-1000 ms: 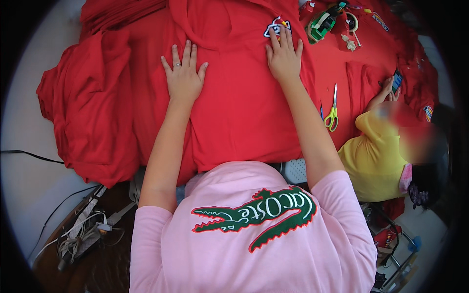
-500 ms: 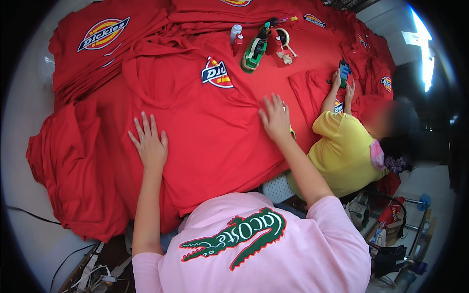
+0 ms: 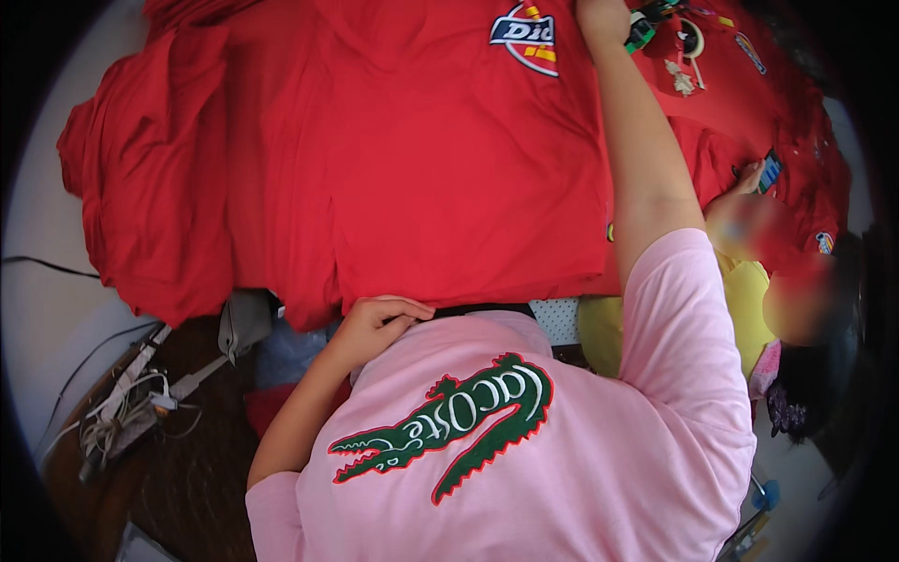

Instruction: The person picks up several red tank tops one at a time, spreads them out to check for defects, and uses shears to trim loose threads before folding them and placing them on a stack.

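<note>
A red T-shirt (image 3: 459, 178) with a printed chest emblem lies spread in front of me, its hem along the near table edge. My left hand (image 3: 379, 323) rests at that hem against my pink shirt, fingers stretched to the right and the thumb a little apart from them. Reaching far forward, my right hand (image 3: 602, 21) is at the red shirt's far right side, beside a green tool (image 3: 641, 33). Its fingers are cut off by the upper edge of the picture, so its grip is hidden.
More red garments (image 3: 154, 178) lie heaped at the left. A roll of tape (image 3: 691, 39) stands at the far right. A person in yellow (image 3: 749, 300) sits at my right, holding a phone (image 3: 770, 172). White cables (image 3: 122, 412) lie tangled below the table at the left.
My left hand has come back from the shirt's left side to its near hem. My right hand has moved far forward. The view has tipped toward my body, and the shirt's near edge lies straighter.
</note>
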Action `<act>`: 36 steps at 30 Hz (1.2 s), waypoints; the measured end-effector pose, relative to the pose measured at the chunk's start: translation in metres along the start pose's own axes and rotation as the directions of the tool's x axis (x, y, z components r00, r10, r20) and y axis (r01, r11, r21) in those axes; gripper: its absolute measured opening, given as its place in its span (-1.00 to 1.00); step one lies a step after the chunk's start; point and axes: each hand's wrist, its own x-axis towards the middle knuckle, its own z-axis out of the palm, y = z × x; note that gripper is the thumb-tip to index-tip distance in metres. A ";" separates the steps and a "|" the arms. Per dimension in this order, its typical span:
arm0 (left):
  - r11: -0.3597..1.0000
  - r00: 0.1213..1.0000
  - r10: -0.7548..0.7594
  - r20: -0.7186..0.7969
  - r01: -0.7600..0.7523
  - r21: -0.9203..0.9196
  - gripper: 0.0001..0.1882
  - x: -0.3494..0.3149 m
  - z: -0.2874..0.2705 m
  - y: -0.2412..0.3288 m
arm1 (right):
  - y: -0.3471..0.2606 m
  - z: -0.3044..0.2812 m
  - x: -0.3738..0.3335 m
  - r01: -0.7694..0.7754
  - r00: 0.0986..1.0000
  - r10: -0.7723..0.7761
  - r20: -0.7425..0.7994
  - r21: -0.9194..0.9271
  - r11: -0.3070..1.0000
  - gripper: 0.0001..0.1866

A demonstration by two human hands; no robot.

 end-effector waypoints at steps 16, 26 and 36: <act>0.330 0.840 -0.521 -0.156 0.030 -0.943 -0.70 -0.019 0.059 -0.076 | 0.014 -0.180 -0.251 -0.043 0.930 -0.254 0.267 0.764 0.644 -0.66; 0.123 0.823 -0.292 -0.487 -0.472 -0.873 -0.48 0.029 0.087 0.012 | 0.041 -0.169 -0.367 -0.294 0.814 -0.253 0.523 0.747 0.597 -0.58; 0.363 0.817 -0.344 -0.463 -0.339 -0.868 -0.52 0.077 0.090 0.016 | 0.074 -0.165 -0.374 -0.657 0.730 -0.049 0.682 0.719 0.227 -0.57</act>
